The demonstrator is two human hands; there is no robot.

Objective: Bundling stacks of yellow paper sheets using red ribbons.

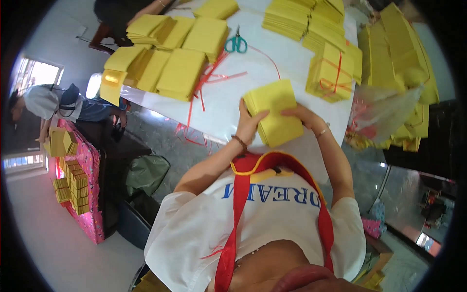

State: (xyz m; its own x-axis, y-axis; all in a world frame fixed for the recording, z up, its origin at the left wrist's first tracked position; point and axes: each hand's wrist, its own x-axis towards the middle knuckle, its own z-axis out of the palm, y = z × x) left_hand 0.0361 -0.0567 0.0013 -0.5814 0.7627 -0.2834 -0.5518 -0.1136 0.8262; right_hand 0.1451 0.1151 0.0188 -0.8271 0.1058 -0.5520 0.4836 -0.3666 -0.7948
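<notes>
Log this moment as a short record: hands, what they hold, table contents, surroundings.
Left hand: grips the left edge of the yellow paper stack
Right hand: rests on the stack's right edge
Stack: lies on the white table, near its front edge
Scissors: teal handles, farther back on the table
Other yellow stacks: spread across the table; some bundles tied with red string
Loose red strings: across the table
Nearby: another person at far left

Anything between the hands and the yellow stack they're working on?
Nothing visible. The left hand and right hand are both already on the yellow stack, gripping its left and right edges on the white table.
</notes>
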